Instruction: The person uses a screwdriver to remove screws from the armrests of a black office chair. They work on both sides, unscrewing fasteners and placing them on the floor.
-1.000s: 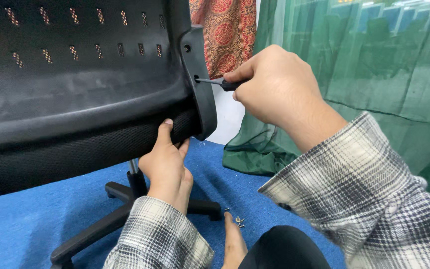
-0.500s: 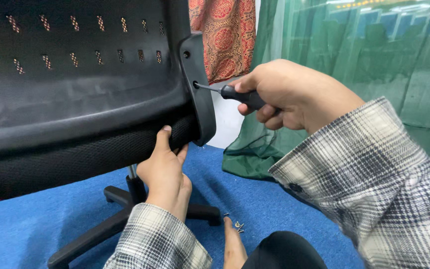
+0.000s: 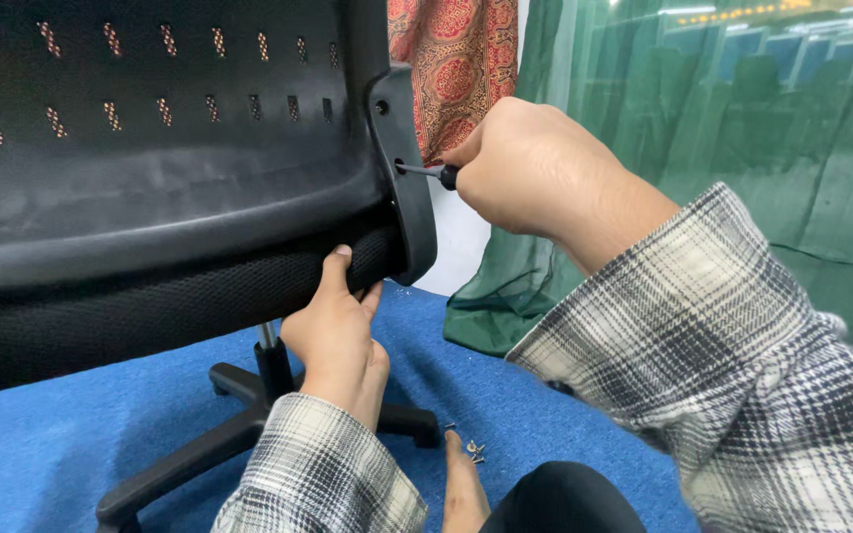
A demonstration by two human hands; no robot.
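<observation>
Two hands at work on a black office chair (image 3: 150, 197). Right hand (image 3: 535, 173) closed tight around the black handle of a screwdriver (image 3: 436, 174), thin metal shaft level, tip set in a screw hole on the black plastic side bracket (image 3: 409, 188) of the chair. One more screw hole just above on that bracket. Left hand (image 3: 336, 331) lower down, thumb up and pressed on the black mesh edge of the seat (image 3: 199, 296), fingers curled under that edge, holding it. Both arms in sleeves of grey and white plaid. Chair tipped so the hard black shell with rows of little slots fills the top left. Under it, a metal post and black star base (image 3: 229, 434) resting on the blue carpet floor (image 3: 51, 444). Few small loose screws (image 3: 473, 449) lying on the carpet near the base, just beside a bare foot (image 3: 461, 489) and a dark trouser knee at the bottom edge. Green curtain (image 3: 742, 148) hanging behind on the right, bottom bunched on the floor. Red patterned cloth (image 3: 456, 59) hanging at the top middle, between the chair and the curtain.
</observation>
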